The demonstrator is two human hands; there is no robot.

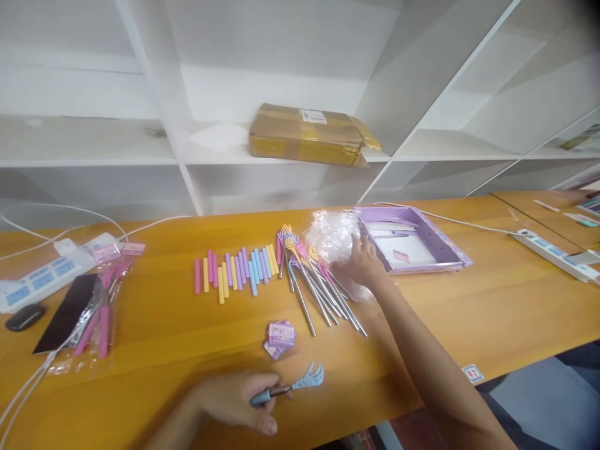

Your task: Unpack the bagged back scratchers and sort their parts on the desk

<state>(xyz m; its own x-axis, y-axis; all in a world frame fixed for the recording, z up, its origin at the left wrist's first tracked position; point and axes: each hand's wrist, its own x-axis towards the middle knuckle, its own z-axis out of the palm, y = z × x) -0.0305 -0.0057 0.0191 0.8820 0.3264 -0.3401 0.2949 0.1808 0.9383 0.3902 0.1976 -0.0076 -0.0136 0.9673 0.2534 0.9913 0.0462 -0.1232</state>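
My left hand (234,400) is closed on the metal shaft of a blue back scratcher (300,382) near the table's front edge. Its claw-shaped head points right. My right hand (363,262) reaches forward and grips a crumpled clear plastic bag (330,236) beside a heap of metal scratchers (319,284) with coloured heads. A row of pastel handle sleeves (234,270) lies left of the heap. A small stack of pink-purple cards (280,337) lies between my hands.
An open purple box (440,240) sits right of the bag. At the left are packed pink scratchers in bags (98,306), a black phone (65,322), a dark mouse (23,317) and a power strip (37,278). Another power strip (555,253) lies far right. A taped parcel (309,134) rests on the white shelf.
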